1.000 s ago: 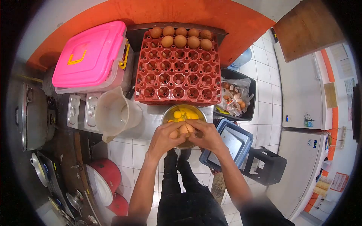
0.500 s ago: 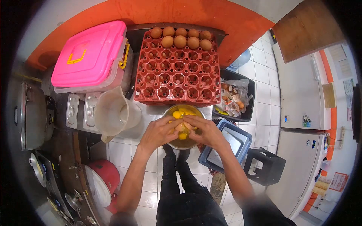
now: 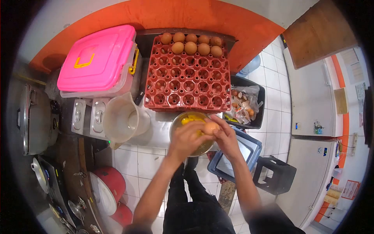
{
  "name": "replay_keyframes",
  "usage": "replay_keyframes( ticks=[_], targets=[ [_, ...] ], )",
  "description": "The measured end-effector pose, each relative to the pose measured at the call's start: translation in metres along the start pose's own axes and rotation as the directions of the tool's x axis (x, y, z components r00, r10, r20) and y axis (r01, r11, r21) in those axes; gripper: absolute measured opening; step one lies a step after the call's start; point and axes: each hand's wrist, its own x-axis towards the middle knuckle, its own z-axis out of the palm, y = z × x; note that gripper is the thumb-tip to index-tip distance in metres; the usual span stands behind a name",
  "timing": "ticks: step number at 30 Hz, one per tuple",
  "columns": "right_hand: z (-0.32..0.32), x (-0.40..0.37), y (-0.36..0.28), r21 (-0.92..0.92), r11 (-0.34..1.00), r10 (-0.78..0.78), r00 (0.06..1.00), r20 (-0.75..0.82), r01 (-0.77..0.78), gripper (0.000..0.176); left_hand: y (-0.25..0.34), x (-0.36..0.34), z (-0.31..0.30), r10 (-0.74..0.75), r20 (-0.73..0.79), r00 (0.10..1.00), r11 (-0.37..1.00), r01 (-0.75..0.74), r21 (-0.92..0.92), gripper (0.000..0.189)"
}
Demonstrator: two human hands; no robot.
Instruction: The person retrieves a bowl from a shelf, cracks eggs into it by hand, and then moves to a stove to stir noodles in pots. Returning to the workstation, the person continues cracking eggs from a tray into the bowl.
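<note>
My right hand point(image 3: 226, 137) has its fingers wrapped round a brown eggshell point(image 3: 210, 128) above the right side of a metal bowl point(image 3: 173, 125). Close beside it, my left hand point(image 3: 186, 139) reaches over the bowl, its fingers slightly blurred near the shell; whether they grip anything is unclear. Yellow yolks point(image 3: 191, 118) lie in the bowl, partly covered by my left hand. Just beyond the bowl is a red egg tray point(image 3: 188, 93) with several brown eggs point(image 3: 190, 47) in its two far rows.
Left of the bowl stand a clear jug point(image 3: 124, 119), metal lidded containers point(image 3: 99, 117) and a pink-lidded box point(image 3: 99, 58). On the right are a black bin point(image 3: 261, 102) with a bag of eggshells point(image 3: 245, 103), a blue tray point(image 3: 255, 150) and a black crate point(image 3: 274, 175).
My hands have shifted from the middle of the bowl, with the shell now lifted at its right side in my right hand. The view has moved slightly.
</note>
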Motion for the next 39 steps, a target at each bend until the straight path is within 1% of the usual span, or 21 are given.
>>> replay_keyframes(
  ticks=[1,3,4,5,6,7,8,9,11,12,13,15,18,21,24,27,28,30,33,36,39],
  targets=[
    [-0.013,-0.008,0.007,0.171,0.985,0.033,0.998,-0.05,-0.024,0.056,0.002,-0.002,0.013,0.018,0.043,0.999,1.0,-0.018,-0.005,0.034],
    [-0.044,-0.019,0.008,0.493,0.869,0.122,0.985,-0.122,-0.047,0.055,0.005,-0.007,0.033,0.052,0.123,0.991,0.999,-0.051,-0.016,0.034],
    [-0.063,-0.018,0.003,0.439,0.898,0.047,0.982,-0.182,0.038,0.055,0.009,-0.01,0.034,-0.075,0.08,0.994,0.986,0.086,-0.146,0.033],
    [-0.073,-0.018,-0.007,0.38,0.917,-0.029,0.971,-0.237,0.12,0.055,0.016,-0.014,0.033,-0.206,0.056,0.977,0.936,0.213,-0.279,0.032],
    [-0.082,-0.013,-0.017,0.015,0.99,-0.126,0.92,-0.372,0.142,0.056,0.021,-0.02,0.033,-0.337,0.052,0.94,0.852,0.328,-0.409,0.031],
    [-0.085,0.0,-0.035,-0.351,0.931,-0.265,0.851,-0.454,0.103,0.058,0.023,-0.031,0.032,-0.463,0.1,0.881,0.741,0.447,-0.501,0.03],
    [-0.099,0.015,-0.05,-0.684,0.722,-0.492,0.772,-0.401,0.105,0.056,0.021,-0.042,0.032,-0.571,0.16,0.805,0.606,0.545,-0.58,0.03],
    [-0.108,0.034,-0.063,-0.911,0.408,-0.676,0.689,-0.262,0.054,0.054,0.018,-0.052,0.031,-0.658,0.233,0.716,0.449,0.622,-0.641,0.029],
    [-0.079,0.079,-0.11,-0.938,0.302,-0.738,0.664,-0.118,0.169,0.051,0.011,-0.069,0.032,-0.737,0.316,0.597,0.176,0.621,-0.763,0.031],
    [-0.062,0.105,-0.127,-0.941,0.231,-0.725,0.688,0.003,0.247,0.05,0.008,-0.076,0.032,-0.763,0.37,0.531,0.029,0.6,-0.8,0.031],
    [-0.046,0.133,-0.138,-0.931,0.163,-0.701,0.703,0.123,0.326,0.049,0.006,-0.079,0.032,-0.762,0.347,0.548,0.01,0.545,-0.839,0.031],
    [-0.021,0.19,-0.143,-0.882,-0.024,-0.597,0.7,0.39,0.471,0.053,0.003,-0.081,0.033,-0.761,0.288,0.581,-0.025,0.418,-0.908,0.032],
    [-0.007,0.22,-0.139,-0.938,-0.196,-0.44,0.829,0.346,0.287,0.056,-0.002,-0.073,0.027,-0.826,0.169,0.538,0.12,0.46,-0.88,0.032],
    [-0.009,0.225,-0.147,-0.951,-0.058,-0.487,0.824,0.291,0.302,0.054,-0.007,-0.069,0.017,-0.837,0.164,0.523,0.124,0.472,-0.873,0.03],
    [-0.035,0.232,-0.14,-0.941,0.17,-0.537,0.828,0.16,0.293,0.054,-0.017,-0.076,0.024,-0.827,0.167,0.537,0.066,0.388,-0.919,0.028],
    [-0.031,0.208,-0.131,-0.836,0.338,-0.561,0.806,0.189,0.432,0.059,-0.014,-0.071,0.034,-0.846,0.189,0.499,0.025,0.391,-0.92,0.026],
    [-0.034,0.211,-0.13,-0.878,0.172,-0.581,0.766,0.276,0.447,0.061,-0.012,-0.068,0.038,-0.844,0.186,0.503,0.038,0.403,-0.915,0.026],
    [-0.037,0.225,-0.125,-0.886,-0.159,-0.569,0.693,0.443,0.436,0.065,-0.01,-0.064,0.042,-0.845,0.181,0.504,0.066,0.433,-0.899,0.025],
    [-0.022,0.22,-0.148,-0.921,-0.106,-0.461,0.802,0.379,0.374,0.067,-0.008,-0.065,0.046,-0.825,0.2,0.528,0.069,0.446,-0.892,0.026],
    [-0.027,0.233,-0.14,-0.908,-0.111,-0.521,0.755,0.399,0.404,0.072,-0.003,-0.063,0.054,-0.83,0.196,0.522,0.066,0.441,-0.895,0.026],
    [-0.022,0.225,-0.143,-0.836,-0.277,-0.466,0.695,0.548,0.473,0.068,-0.004,-0.067,0.059,-0.81,0.226,0.542,0.08,0.482,-0.872,0.026]
  ],
)
